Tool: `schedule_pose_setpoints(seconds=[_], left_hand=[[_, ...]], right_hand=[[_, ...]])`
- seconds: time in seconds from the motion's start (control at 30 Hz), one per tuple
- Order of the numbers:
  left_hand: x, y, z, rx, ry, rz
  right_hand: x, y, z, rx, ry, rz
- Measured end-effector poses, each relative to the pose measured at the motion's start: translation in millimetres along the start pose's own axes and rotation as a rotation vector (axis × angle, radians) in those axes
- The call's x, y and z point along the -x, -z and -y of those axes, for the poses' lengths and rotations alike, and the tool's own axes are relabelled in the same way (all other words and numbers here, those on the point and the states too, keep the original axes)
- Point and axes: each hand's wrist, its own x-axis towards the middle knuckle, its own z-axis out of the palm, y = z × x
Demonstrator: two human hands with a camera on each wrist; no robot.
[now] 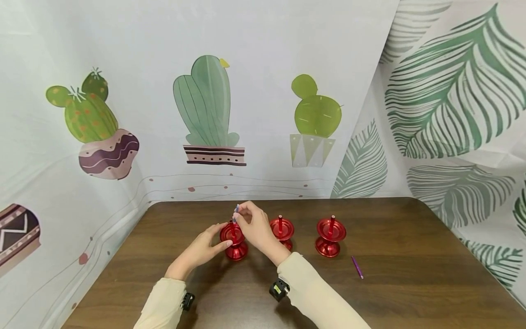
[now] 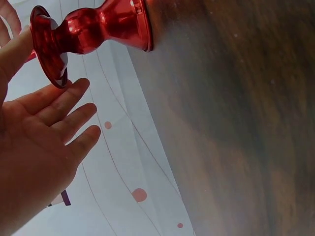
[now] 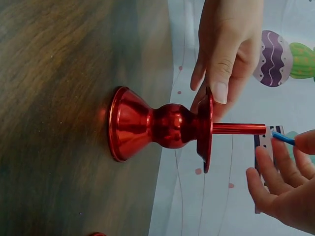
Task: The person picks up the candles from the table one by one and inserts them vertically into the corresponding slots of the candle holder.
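A shiny red metal candle holder (image 1: 236, 251), with a round dish and a thin upright tube (image 3: 238, 128) at its centre, stands on the wooden table. My left hand (image 1: 202, 249) holds the dish by its rim, thumb on the near side and fingers round the far side. Above the tube, my right hand (image 1: 255, 228) pinches a slim blue stick (image 3: 284, 138) between thumb and forefinger, the other fingers spread loosely. The stick's pale lower tip is right at the tube's top in the right wrist view.
Two more red candle holders of the same shape stand to the right, one partly behind my right hand (image 1: 281, 227) and one farther along (image 1: 328, 235). A slim purple stick (image 1: 357, 267) lies on the table (image 1: 411, 274) near them. Behind the table hangs a cactus-print cloth (image 1: 263, 91).
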Motion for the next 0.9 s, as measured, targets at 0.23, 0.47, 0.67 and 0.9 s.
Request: schedule_pose_setpoints(seconds=[0.23,0.47,0.67,0.9], left_hand=[[1.2,1.8,-1.0,-0.009,-0.015,-0.003],[1.6,1.9,-1.5,-0.002,0.001,0.001],[1.4,1.5,-1.9,-0.001,-0.016,0.003],[0.0,0.2,0.8,0.000,-0.022,-0.004]], right_hand=[[-3,-5,-4,-0.005,0.054,-0.038],[-5,-11,-11,0.037,0.075,-0.024],[-5,-13,-11,0.119,0.094,-0.023],[-7,-12,-8,0.185,0.107,0.001]])
